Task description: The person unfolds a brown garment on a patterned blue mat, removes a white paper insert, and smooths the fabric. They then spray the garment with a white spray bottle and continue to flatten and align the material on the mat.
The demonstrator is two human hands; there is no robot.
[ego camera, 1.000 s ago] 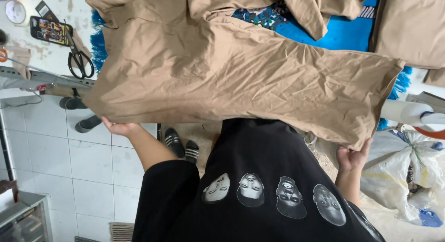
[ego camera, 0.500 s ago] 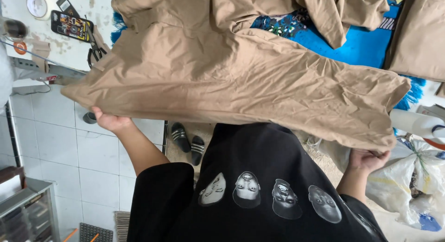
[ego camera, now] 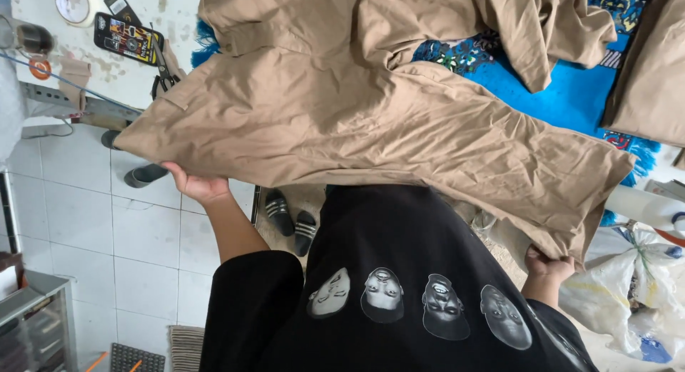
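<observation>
Tan trousers (ego camera: 371, 129) stretched between clamped left hand (ego camera: 196, 185), right hand (ego camera: 548, 263) (edges pinched)

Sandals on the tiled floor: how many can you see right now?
4. Two black striped sandals lie side by side beneath the tan garment, near the left hand; two dark ones sit further left. Fabric may hide others.

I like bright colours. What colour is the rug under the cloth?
Bright blue rug, with a multicoloured pattern near its edge, under the tan cloth. The head view shows it.
</observation>
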